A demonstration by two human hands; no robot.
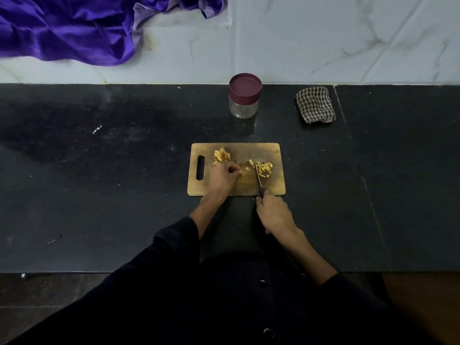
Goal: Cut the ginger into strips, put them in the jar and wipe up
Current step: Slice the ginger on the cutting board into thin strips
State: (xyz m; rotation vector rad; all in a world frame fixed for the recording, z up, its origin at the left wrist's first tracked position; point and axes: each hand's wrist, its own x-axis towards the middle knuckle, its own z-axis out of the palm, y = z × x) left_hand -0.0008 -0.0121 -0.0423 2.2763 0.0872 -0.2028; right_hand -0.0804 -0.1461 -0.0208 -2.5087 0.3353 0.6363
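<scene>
A wooden cutting board (271, 150) lies on the dark counter in front of me. Cut ginger strips (264, 168) lie in a heap on its right side, and a second heap of ginger pieces (221, 155) sits at its upper left. My left hand (222, 176) holds down a ginger piece (246, 168) at the board's middle, fingers curled on it. My right hand (272, 214) grips the handle of a knife (258, 179), whose blade stands on the board just right of that piece. A glass jar (244, 107) with a maroon lid stands closed behind the board.
A folded checked cloth (315, 105) lies at the back right of the counter (99, 195), near the marble wall. Purple fabric (69, 28) hangs over the ledge at the upper left. The counter's front edge runs just before my body.
</scene>
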